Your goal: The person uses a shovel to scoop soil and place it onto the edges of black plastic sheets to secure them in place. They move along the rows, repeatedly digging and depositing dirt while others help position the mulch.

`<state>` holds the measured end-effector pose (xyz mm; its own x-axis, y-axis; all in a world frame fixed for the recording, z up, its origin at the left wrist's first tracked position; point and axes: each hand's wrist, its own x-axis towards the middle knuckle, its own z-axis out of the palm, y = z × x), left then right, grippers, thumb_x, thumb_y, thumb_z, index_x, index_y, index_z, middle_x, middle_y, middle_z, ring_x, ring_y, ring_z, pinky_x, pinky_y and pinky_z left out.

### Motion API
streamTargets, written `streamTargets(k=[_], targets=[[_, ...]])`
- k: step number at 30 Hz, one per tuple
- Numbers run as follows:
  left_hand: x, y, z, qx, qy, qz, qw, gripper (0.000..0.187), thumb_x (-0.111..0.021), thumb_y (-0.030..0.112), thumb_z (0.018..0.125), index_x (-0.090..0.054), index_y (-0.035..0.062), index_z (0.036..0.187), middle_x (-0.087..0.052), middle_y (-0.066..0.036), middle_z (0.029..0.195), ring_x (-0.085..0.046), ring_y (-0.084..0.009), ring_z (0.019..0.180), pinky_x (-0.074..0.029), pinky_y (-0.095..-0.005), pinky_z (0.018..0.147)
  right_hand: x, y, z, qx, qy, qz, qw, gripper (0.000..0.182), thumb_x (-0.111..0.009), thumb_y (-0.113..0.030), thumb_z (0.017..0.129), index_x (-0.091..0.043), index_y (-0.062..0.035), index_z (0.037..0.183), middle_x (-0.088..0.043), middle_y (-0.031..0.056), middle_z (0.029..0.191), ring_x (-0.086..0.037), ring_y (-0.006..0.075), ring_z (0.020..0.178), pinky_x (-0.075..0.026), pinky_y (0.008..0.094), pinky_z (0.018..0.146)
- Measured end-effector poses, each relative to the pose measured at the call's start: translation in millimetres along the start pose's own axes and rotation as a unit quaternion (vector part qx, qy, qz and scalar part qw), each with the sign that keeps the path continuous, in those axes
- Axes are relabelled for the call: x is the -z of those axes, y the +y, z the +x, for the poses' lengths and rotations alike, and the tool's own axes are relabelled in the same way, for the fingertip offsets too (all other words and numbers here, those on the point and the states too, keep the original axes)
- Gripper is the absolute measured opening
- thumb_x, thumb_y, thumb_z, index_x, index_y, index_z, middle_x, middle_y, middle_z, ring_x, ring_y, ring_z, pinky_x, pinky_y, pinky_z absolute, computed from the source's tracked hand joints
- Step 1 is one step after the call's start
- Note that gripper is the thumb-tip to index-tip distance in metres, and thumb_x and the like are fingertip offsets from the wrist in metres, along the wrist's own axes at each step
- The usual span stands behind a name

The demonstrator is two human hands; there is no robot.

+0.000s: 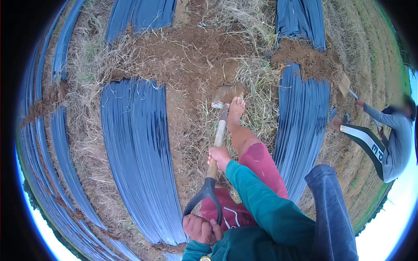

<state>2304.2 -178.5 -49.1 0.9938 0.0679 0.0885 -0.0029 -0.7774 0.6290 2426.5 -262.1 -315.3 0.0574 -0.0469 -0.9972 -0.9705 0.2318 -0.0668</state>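
Note:
My left hand (pixel 202 229) is closed round the dark D-shaped grip (pixel 209 188) of a shovel. Further down, my right hand (pixel 219 157) wraps round the wooden shaft (pixel 220 134). The shovel slants away from me, and its soil-coated blade (pixel 227 94) meets the ground at the edge of bare brown soil. One bare foot (pixel 236 109) rests at the top of the blade, toes against it. How deep the blade sits cannot be made out.
Strips of dark plastic sheeting (pixel 135 143) run along both sides, with another strip (pixel 302 126) at right. Dug soil (pixel 187 56) crosses ahead, and dry grass (pixel 257 87) lies between strips. At right, another person (pixel 394 130) holds a long-handled tool (pixel 345 85).

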Motion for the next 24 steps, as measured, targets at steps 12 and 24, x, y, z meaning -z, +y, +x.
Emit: streamTargets(k=[12,24], targets=[[-96,-94,-226,-0.046,-0.003,-0.011,0.999,0.018,-0.065,0.009,0.068,-0.048,0.0078,0.061,-0.047,-0.009,0.061,-0.047,-0.0286,0.055,-0.039,-0.0405,0.063,45,177,86,0.108,-0.036,0.034,0.993,0.012,-0.063,-0.006,0.089,-0.055,-0.0014,0.080,-0.054,0.0057,0.066,-0.053,0.0164,0.051,-0.046,0.0334,0.045],[-99,-120,-153,-0.010,0.088,-0.051,0.995,0.014,-0.058,0.013,0.067,-0.048,0.0067,0.060,-0.050,-0.007,0.059,-0.046,-0.0262,0.052,-0.037,-0.0389,0.061,7,92,99,0.133,0.035,-0.030,0.990,0.015,-0.062,-0.008,0.087,-0.056,0.0044,0.081,-0.053,0.0084,0.061,-0.052,0.0191,0.046,-0.046,0.0363,0.041]])
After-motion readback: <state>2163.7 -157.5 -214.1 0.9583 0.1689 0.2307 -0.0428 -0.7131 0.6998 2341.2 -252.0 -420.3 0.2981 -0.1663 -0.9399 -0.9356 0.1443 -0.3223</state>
